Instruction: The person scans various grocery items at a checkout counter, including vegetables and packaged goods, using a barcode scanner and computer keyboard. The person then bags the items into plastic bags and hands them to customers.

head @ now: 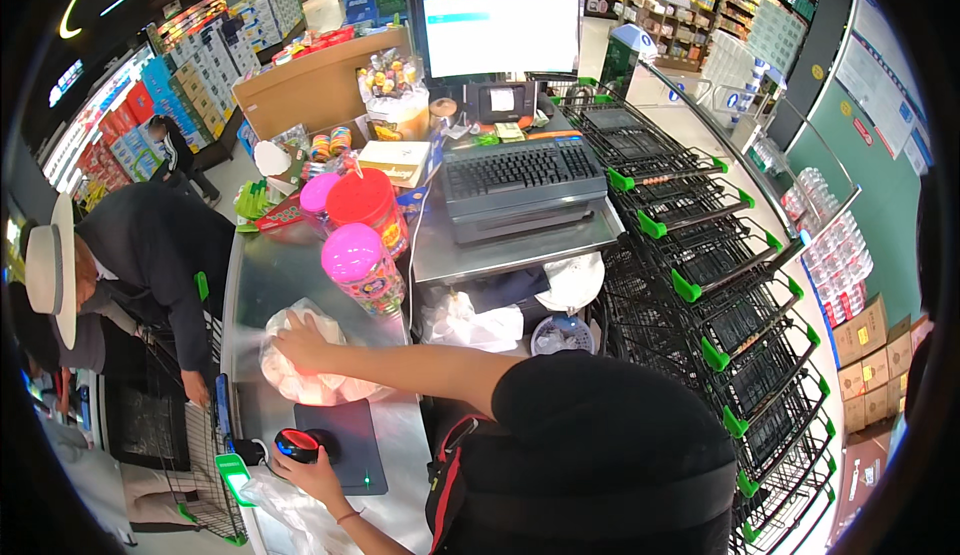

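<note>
My right hand (300,341) grips the top of a thin clear plastic bag (322,386) of pale items, lit reddish, on the metal checkout counter (281,270). My left hand (311,472), with a thin band at the wrist, holds a black barcode scanner (298,446) with a glowing red window, over the edge of a dark flat pad (360,442). A crumpled plastic bag (289,510) lies beside that hand. A green-framed device (235,478) with a lit screen stands at the counter's edge. The bag's exact contents cannot be made out.
Pink-lidded (352,253) and red-lidded (362,196) candy jars stand near a black keyboard (521,169) and a lit monitor (501,34). Nested shopping carts (697,292) line the right. Across the counter, a person in a hat (52,270) leans over a cart (187,435). White bags (472,322) sit below the keyboard.
</note>
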Demonstrator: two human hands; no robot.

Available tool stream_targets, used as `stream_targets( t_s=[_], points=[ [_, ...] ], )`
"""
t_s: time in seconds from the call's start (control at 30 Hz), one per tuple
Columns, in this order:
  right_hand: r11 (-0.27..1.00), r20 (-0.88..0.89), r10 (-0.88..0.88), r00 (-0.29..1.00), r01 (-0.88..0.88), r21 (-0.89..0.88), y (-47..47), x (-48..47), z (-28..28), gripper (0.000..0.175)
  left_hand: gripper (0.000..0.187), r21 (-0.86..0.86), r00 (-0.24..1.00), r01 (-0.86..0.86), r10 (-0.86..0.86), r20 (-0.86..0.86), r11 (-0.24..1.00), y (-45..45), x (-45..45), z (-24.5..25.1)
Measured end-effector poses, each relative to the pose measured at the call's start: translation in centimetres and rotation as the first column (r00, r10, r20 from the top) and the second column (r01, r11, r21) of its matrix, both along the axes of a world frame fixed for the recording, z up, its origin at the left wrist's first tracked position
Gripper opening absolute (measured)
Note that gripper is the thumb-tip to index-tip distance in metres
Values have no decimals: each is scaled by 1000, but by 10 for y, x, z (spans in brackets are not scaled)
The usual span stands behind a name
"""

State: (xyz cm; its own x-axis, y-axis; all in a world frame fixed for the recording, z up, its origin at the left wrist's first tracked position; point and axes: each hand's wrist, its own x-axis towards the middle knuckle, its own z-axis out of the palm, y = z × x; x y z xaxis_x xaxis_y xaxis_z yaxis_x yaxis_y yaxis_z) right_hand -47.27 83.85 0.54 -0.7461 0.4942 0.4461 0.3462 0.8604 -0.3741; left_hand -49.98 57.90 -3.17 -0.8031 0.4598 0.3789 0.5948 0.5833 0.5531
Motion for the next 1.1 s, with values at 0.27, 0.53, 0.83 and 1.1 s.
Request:
stream_targets(
  t_s=[0.27,0.53,0.83,1.1],
  points=[
    [968,549,-216,808,252,10,33,-1,-12,33,101,-12,997,59,-59,49,998,-7,2,1],
    [928,250,-41,967,130,-350,5,111,-38,39,103,49,995,89,-91,42,995,-10,-6,-16],
    [895,-26,6,1000,-17,-446,-11,168,-61,48,99,131,987,145,-152,51,981,-5,-13,-21],
    [720,53,415,908,-293,-629,-51,194,-8,59,97,168,941,327,-337,30,930,37,-43,-7]
  ],
)
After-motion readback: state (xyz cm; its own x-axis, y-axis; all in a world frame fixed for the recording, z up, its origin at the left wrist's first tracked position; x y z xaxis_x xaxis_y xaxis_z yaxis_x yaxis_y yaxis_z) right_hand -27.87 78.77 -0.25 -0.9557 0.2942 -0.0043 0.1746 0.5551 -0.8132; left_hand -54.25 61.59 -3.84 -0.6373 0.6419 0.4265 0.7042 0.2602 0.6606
